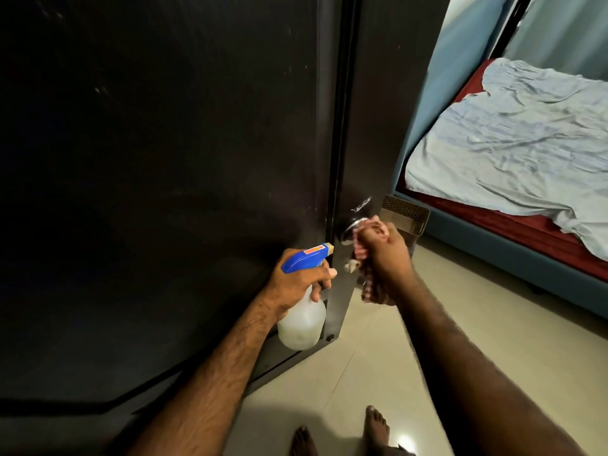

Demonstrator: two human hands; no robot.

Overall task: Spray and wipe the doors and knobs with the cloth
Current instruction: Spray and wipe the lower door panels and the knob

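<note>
A dark door (164, 159) fills the left of the view, its edge running down the middle. A round metal knob (351, 229) sits on the door's right face, half covered. My right hand (385, 258) grips a red-and-white checked cloth (365, 284) wrapped against the knob, with the cloth's end hanging below my fist. My left hand (296, 281) holds a spray bottle (301, 324) with a blue trigger head and a clear body, its nozzle pointing at the door edge just left of the knob.
A bed (513, 133) with a crumpled pale blue sheet over a red mattress stands at the right. A small perforated metal bin (406, 213) sits behind the knob on the tiled floor (378, 357). My bare feet show at the bottom.
</note>
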